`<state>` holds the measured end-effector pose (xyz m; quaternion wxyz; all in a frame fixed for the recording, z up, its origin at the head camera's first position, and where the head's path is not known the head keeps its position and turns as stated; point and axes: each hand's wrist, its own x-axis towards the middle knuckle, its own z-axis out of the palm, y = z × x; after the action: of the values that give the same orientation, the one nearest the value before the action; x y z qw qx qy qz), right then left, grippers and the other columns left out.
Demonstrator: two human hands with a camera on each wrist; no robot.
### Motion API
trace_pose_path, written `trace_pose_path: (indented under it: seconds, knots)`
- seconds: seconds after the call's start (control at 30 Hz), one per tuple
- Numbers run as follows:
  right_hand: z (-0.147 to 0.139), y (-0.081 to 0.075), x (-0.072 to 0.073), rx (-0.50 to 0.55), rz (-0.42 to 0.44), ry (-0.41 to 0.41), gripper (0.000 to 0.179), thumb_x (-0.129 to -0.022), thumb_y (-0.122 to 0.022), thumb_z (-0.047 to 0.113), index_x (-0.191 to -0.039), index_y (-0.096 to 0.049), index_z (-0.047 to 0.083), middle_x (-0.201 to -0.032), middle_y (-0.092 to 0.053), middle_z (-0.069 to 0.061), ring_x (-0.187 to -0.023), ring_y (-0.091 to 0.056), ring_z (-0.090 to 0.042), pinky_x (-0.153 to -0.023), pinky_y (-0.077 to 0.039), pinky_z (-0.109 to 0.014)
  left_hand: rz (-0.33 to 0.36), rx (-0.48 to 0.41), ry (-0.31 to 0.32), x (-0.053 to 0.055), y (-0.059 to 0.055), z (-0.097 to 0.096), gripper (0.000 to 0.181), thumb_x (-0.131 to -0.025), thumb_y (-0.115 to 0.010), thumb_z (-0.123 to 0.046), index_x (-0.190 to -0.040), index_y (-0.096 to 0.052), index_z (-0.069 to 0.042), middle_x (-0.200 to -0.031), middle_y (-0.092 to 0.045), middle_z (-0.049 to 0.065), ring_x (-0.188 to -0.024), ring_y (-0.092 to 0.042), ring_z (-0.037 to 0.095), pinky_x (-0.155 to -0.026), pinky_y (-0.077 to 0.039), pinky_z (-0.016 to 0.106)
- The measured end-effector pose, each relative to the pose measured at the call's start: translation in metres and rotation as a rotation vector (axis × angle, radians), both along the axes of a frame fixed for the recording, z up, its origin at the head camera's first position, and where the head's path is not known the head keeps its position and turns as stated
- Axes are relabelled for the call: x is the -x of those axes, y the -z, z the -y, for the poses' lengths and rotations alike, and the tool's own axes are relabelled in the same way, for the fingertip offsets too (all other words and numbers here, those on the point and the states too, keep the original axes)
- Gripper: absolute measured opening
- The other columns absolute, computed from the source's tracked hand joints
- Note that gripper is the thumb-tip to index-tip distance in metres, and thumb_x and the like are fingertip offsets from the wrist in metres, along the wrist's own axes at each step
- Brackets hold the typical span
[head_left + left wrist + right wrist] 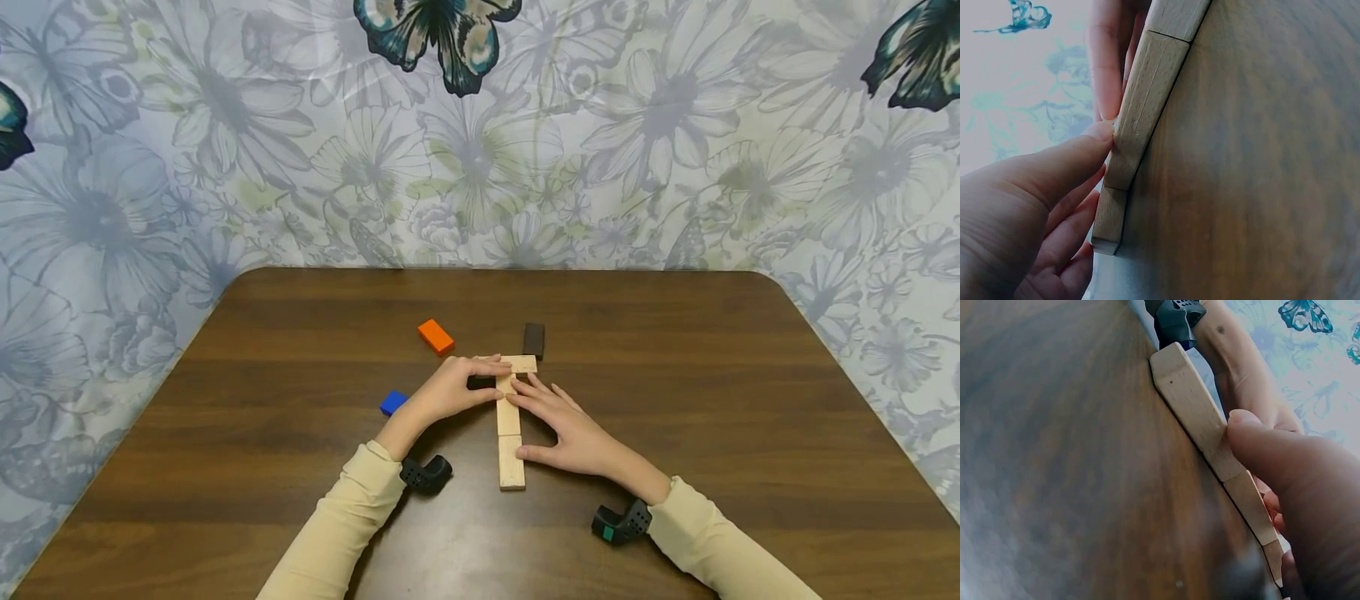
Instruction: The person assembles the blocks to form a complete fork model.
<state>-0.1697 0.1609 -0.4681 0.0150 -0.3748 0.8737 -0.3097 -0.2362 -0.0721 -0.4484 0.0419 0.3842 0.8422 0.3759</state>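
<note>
Two light wooden blocks stand end to end in a line on the table: a near block [512, 463] and a middle block [507, 419]. A third wooden block [525, 364] lies crosswise at their far end. My left hand [455, 387] rests its extended fingers on the crosswise block, its thumb touching the middle block [1144, 100] from the left. From the right, my right hand [566, 429] has its spread fingertips at the middle block and its thumb against the side of the near block [1191, 406]. A dark block [482, 382] shows partly behind my left hand.
A black block [534, 340] lies just beyond the crosswise block. An orange block [436, 337] is at the far left, and a blue block [392, 403] sits partly hidden by the left wrist. The brown table [675, 350] reaches a floral-patterned backdrop [480, 183].
</note>
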Motion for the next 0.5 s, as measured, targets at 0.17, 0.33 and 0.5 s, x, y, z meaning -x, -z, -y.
trace_pose_path:
  seconds: [0.17, 0.33, 0.5]
  knots:
    - [-0.0004, 0.0005, 0.0004, -0.009, -0.011, -0.005, 0.072, -0.087, -0.06, 0.051, -0.146, -0.036, 0.017, -0.153, -0.021, -0.001, -0.14, -0.01, -0.023, -0.108, -0.007, -0.055, 0.016, 0.002, -0.003, 0.0004, -0.0005, -0.0003, 0.039, -0.085, -0.071, -0.011, -0.122, -0.063, -0.004, -0.126, -0.057, 0.005, -0.126, -0.042, 0.019, -0.103, -0.032, 0.037]
    - [-0.0006, -0.0001, 0.0, -0.026, -0.013, -0.002, 0.073, -0.088, -0.058, 0.053, -0.146, -0.035, 0.016, -0.152, -0.022, -0.002, -0.139, -0.014, -0.022, -0.108, -0.007, -0.053, 0.038, -0.025, -0.023, 0.0001, -0.0002, -0.0002, 0.037, -0.084, -0.071, -0.01, -0.121, -0.064, -0.004, -0.125, -0.058, 0.006, -0.125, -0.043, 0.02, -0.102, -0.034, 0.037]
    - [-0.0004, -0.0002, -0.0003, -0.031, -0.02, 0.0, 0.072, -0.088, -0.059, 0.051, -0.146, -0.036, 0.014, -0.152, -0.023, -0.004, -0.139, -0.016, -0.021, -0.109, -0.008, -0.051, 0.049, -0.073, -0.031, 0.0011, -0.0024, 0.0022, 0.035, -0.085, -0.07, -0.009, -0.12, -0.065, -0.005, -0.124, -0.059, 0.007, -0.123, -0.045, 0.02, -0.1, -0.036, 0.037]
